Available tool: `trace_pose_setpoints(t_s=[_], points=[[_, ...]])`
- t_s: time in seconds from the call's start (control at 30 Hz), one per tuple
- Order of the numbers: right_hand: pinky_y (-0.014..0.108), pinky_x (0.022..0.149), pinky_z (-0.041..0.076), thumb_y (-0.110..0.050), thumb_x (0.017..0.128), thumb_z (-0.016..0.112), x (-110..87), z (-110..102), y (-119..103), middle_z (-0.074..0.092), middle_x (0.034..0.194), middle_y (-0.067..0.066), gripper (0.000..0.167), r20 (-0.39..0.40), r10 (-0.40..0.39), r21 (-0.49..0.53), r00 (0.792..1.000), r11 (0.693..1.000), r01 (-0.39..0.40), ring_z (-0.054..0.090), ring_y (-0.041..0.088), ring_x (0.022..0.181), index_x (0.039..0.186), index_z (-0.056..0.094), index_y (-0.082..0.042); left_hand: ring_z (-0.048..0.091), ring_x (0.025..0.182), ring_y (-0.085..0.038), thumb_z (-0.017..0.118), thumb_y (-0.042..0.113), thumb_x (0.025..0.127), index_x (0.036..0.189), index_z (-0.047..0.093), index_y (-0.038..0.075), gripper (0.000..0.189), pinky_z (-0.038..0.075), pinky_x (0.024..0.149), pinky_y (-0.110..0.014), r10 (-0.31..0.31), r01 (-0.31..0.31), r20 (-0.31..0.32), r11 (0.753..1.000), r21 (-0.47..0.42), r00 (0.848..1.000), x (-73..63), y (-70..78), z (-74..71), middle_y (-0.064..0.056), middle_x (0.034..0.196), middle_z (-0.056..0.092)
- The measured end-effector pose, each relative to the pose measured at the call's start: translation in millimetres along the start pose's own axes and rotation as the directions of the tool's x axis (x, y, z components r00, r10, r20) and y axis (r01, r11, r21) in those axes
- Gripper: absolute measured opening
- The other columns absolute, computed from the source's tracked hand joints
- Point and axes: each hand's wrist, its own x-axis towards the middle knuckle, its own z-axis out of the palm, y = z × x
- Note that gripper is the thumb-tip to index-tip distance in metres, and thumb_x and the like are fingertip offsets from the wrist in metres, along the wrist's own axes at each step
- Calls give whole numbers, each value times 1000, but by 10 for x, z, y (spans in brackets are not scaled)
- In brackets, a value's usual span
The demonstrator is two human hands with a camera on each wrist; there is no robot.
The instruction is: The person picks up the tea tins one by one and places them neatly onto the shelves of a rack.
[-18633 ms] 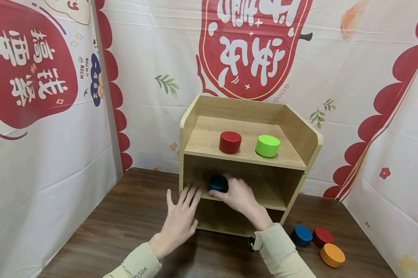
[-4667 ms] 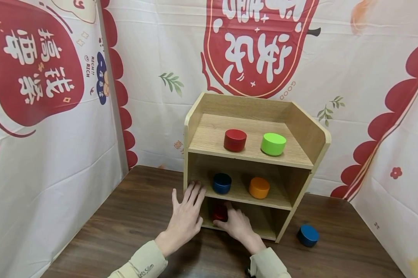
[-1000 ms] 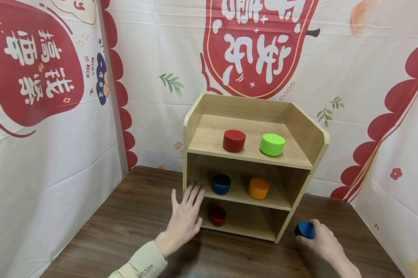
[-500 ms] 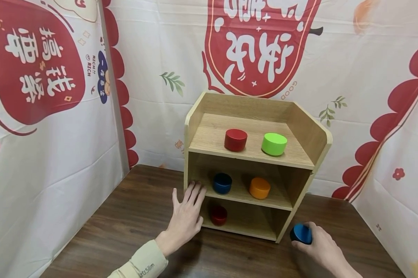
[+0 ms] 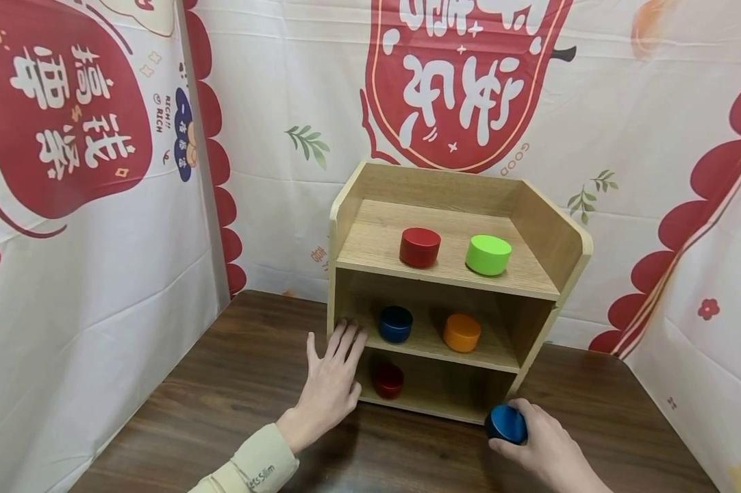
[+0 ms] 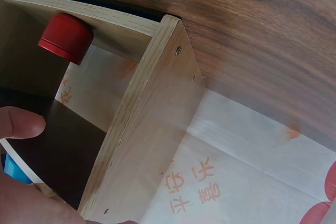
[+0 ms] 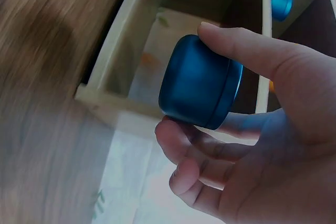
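Note:
My right hand (image 5: 546, 441) holds a round blue tin (image 5: 506, 423) at the lower right corner of a wooden shelf unit (image 5: 438, 185). In the right wrist view the tin (image 7: 194, 82) is pinched between thumb and fingertips, tilted on its side, its lid seam facing the palm. My left hand (image 5: 327, 387) rests against the unit's left side, straight fingers at the middle board and little finger spread outward. One red tin (image 5: 387, 381) sits at the left of the bottom compartment; the left wrist view shows this red tin (image 6: 65, 38) near the thumb.
On the middle level stand a dark blue tin (image 5: 395, 324) and an orange tin (image 5: 461, 333). The top level carries a red tin (image 5: 420, 247) and a green tin (image 5: 488, 255). A dark wood table (image 5: 241, 363) lies beneath, with printed white cloth (image 5: 272, 226) hanging behind and at the sides.
Over the last second my right hand has carried the blue tin left from the table's right side to the unit's corner. Earlier, orange and red tins went from table to shelves. Left hand stays.

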Motion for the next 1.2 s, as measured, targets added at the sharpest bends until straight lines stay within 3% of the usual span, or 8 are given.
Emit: trace_pose_setpoints(t_s=[0.33,0.73,0.93,1.2], points=[[47,69,54,-44,68,82,107,116,-336,65,107,12,70,-52,-56,58,997,997,59,64,27,92,119,58,-4,32,143,-28,77,15,66,147,38,12,90,22,100,-77,-1,1,-14,1000,-22,1000,-10,7,3,-10,152,38],[43,70,53,-34,71,82,415,361,-456,65,103,14,64,-108,-91,67,990,993,98,64,25,90,122,58,-3,31,144,-28,76,15,67,148,38,13,90,22,101,-76,-5,4,-19,1000,-23,1000,-10,-7,28,-10,152,38],[41,69,53,-32,73,81,593,486,-443,68,101,17,68,-83,-82,74,993,993,88,66,26,86,128,56,1,31,143,-29,76,15,67,147,38,12,89,23,99,-77,5,-6,-27,1000,-25,1000,-12,-13,33,-11,151,39],[32,57,47,-32,76,79,734,606,-427,67,85,9,68,-17,-47,103,999,994,48,60,15,69,130,54,0,32,143,-28,77,17,69,147,38,13,88,24,100,-77,3,-3,2,1000,-17,1000,-5,-6,-13,-10,153,37]])
